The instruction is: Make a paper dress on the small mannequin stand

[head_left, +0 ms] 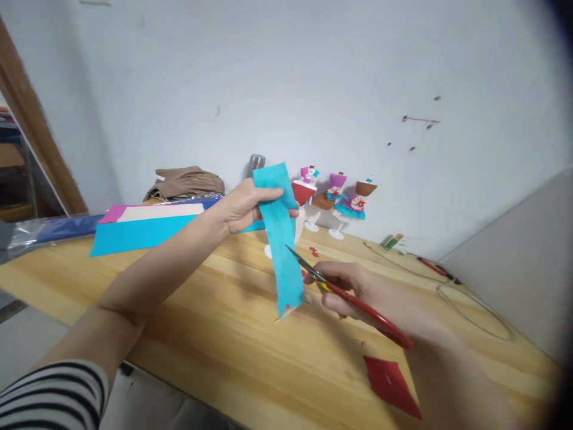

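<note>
My left hand (pixel 244 206) pinches the upper part of a long turquoise crepe-paper strip (pixel 280 239), which hangs down above the wooden table (pixel 215 334). My right hand (pixel 353 292) grips red-handled scissors (pixel 353 295); their blades point up-left and touch the strip's right edge about halfway down. The strip's lower end is ragged and smeared by motion.
Flat turquoise, pink and cream paper sheets (pixel 147 224) lie at the back left beside a bundle of brown cloth (pixel 188 182). Small paper-dressed figures on white stands (pixel 335 203) line the wall. A red paper scrap (pixel 391 385) lies near the front edge; a wire (pixel 474 304) lies at the right.
</note>
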Demonstrator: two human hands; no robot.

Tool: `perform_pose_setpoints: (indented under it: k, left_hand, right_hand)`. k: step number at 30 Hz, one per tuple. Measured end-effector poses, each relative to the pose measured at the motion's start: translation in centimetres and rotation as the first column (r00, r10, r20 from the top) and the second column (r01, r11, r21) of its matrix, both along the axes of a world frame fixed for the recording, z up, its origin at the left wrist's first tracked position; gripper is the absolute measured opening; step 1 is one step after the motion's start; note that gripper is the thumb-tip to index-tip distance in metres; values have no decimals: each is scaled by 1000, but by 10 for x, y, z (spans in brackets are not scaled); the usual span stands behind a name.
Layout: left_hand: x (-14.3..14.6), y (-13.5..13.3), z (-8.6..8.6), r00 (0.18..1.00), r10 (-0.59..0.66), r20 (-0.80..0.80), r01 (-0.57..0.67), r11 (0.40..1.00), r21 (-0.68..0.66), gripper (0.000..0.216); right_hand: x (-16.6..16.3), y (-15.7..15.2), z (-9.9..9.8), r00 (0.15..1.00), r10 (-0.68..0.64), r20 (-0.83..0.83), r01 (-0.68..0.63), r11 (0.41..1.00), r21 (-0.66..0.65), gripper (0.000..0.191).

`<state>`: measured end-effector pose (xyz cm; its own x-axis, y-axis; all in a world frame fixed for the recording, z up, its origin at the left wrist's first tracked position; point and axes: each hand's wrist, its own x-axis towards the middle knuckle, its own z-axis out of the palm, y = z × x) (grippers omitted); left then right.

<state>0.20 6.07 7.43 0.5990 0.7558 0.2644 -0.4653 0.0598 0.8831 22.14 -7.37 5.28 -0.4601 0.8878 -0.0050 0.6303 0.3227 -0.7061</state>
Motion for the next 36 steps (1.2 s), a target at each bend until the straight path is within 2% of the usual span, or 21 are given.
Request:
perform_pose_setpoints:
  k: [2,5,10,18,22,26,36]
  left_hand:
    - [-1,-3,1,1000,-3,14,3,1000,6,7]
    - [0,-7,1,1000,-20,5,19,1000,25,9]
    - [2,-14,-1,998,-28,-58,30,999,41,19]
    - [6,-24,3,994,44,-100,-45,999,-17,18]
    - [10,-25,0,993,-11,-115,6,999,-43,20]
    - [14,-25,-6,989,-60,-135,51,997,-66,26]
    - [19,-35,-8,992,-40,-116,32,997,-72,27]
  right_hand:
    - [8,-1,5,1000,-9,23,9,1000,15,41]
    - [16,-2,4,991,-96,-93,97,995,16,43]
    - [4,-2,-2,960,-136,-243,139,990,-4,39]
    - [1,6,-14,961,-131,-245,124,991,-45,44]
    - [1,12,-22,950,-79,-301,82,997,-2,47]
    - [-4,11,-25,927,-74,-369,97,994,46,50]
    - [-12,12,-29,940,-31,-339,96,979,177,48]
